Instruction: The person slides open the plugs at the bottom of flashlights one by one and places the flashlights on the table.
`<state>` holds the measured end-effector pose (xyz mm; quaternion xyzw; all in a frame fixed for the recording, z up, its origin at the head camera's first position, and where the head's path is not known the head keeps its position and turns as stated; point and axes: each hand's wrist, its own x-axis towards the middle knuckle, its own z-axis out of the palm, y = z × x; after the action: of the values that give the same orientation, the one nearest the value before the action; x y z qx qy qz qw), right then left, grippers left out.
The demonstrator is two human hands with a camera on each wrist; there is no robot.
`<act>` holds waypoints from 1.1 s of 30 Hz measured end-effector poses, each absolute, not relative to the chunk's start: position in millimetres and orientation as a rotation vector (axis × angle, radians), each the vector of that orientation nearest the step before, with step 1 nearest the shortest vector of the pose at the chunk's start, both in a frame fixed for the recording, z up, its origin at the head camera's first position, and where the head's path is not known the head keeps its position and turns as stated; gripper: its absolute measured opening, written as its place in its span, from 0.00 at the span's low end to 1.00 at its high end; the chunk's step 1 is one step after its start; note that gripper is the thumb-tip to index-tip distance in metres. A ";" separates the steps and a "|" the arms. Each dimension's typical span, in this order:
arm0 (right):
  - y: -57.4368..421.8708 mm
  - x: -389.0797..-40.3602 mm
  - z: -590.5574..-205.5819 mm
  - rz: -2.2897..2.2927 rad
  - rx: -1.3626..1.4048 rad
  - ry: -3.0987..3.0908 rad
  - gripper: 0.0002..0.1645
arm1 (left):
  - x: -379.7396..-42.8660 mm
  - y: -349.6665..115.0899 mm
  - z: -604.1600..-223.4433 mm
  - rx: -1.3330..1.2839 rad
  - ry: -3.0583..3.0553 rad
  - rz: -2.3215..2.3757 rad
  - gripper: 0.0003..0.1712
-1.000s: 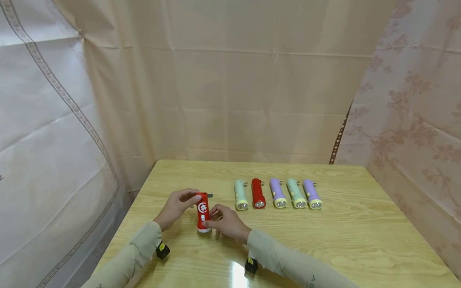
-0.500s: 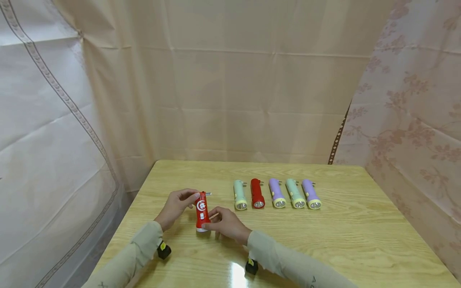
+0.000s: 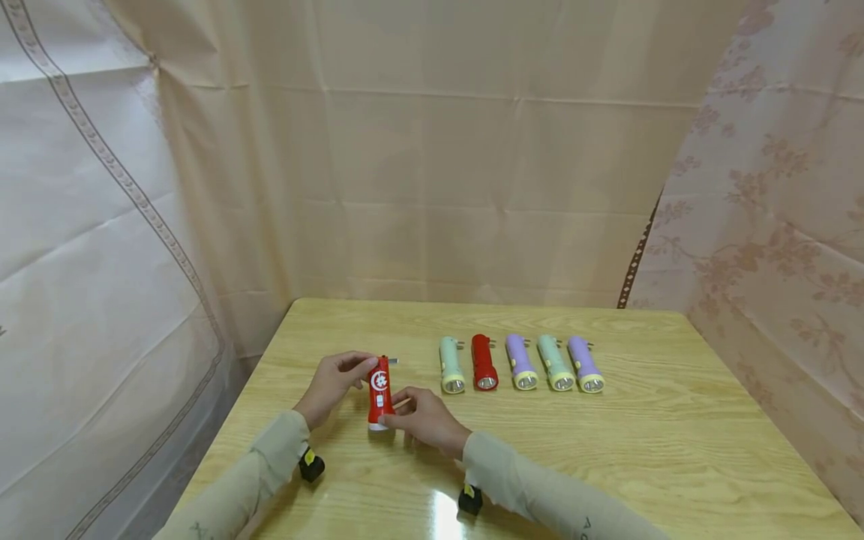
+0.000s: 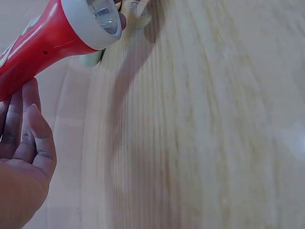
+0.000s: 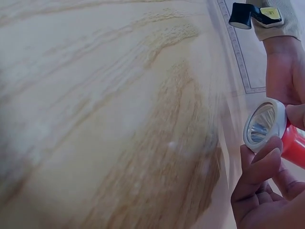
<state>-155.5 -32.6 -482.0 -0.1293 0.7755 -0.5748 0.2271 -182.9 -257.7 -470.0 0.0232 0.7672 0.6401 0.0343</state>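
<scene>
Both hands hold a red flashlight (image 3: 380,388) with a white lamp ring, a white printed emblem and a white switch facing up. My left hand (image 3: 332,388) pinches its back end, where metal plug prongs (image 3: 393,361) stick out to the right. At the lamp end, my right hand (image 3: 432,421) grips it between thumb and fingers. The left wrist view has the lamp ring (image 4: 90,21) at upper left, with fingers of the left hand (image 4: 26,157) under the red body. In the right wrist view, the right hand (image 5: 262,191) holds the flashlight just behind its reflector (image 5: 262,125).
Farther back on the wooden table (image 3: 607,465), several flashlights lie in a row, lamps toward me: mint green (image 3: 450,360), red (image 3: 482,360), purple (image 3: 520,360), mint green (image 3: 555,360) and purple (image 3: 584,361). Cloth curtains (image 3: 472,187) surround the table.
The held red flashlight has turned slightly and shifted a little upward in the head view, its prongs now looking brighter. My left hand has moved slightly with it; the row of flashlights stays put.
</scene>
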 end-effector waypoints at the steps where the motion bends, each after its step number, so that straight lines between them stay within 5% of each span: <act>1: -32.5 -155.9 -481.7 -1.583 -0.354 2.140 0.24 | -184.3 -257.5 -470.3 0.063 2.361 1.965 0.30; 33: -31.0 -177.0 -480.3 -1.593 -0.177 2.338 0.22 | -233.5 -232.2 -471.7 -0.121 2.277 1.953 0.24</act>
<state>-177.0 -31.0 -480.3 -0.0618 0.8151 -0.5553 0.1530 -233.5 -232.2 -471.7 -0.0401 0.7565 0.6490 0.0696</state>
